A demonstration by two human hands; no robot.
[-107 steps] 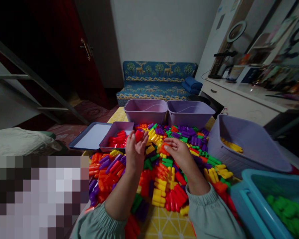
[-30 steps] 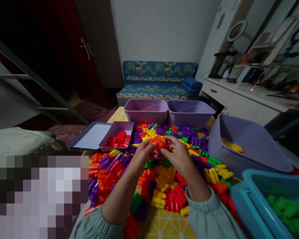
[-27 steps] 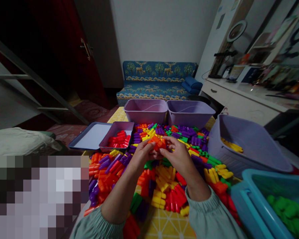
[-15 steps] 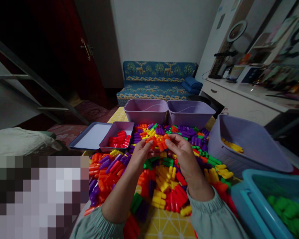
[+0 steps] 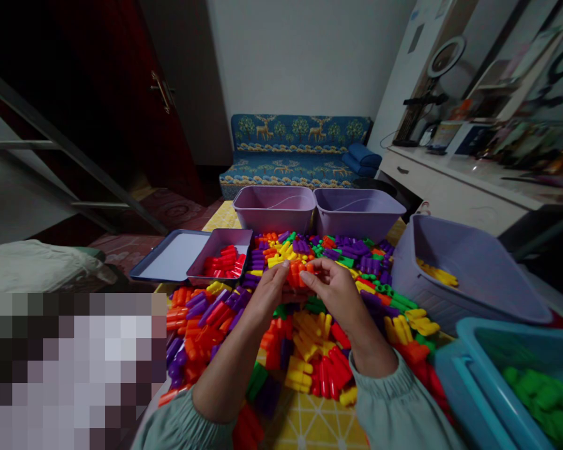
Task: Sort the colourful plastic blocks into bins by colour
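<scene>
Between my two hands, above the heap, is a cluster of orange plastic building blocks (image 5: 300, 274) with rounded, tube-like shapes. My left hand (image 5: 271, 286) pinches its left side between thumb and fingers. On the right side, my right hand (image 5: 331, 281) grips it, thumb in front and fingers behind. Below and around my hands lies a wide pile of similar blocks: yellow blocks (image 5: 309, 334), red blocks (image 5: 331, 374), purple blocks (image 5: 356, 247) and more orange and green ones. My fingers partly hide the orange cluster.
A box of red blocks (image 5: 219, 234) with its lid (image 5: 169, 253) stands left. Two purple bins (image 5: 274, 215) line the back. A bin with yellow blocks (image 5: 426, 300) and a teal tub (image 5: 478, 375) with green pieces are right. A pixelated area covers the lower left.
The orange blocks, spread apart between my hands before, now sit closer together. My right hand has moved slightly left and down, and my left hand has shifted a little.
</scene>
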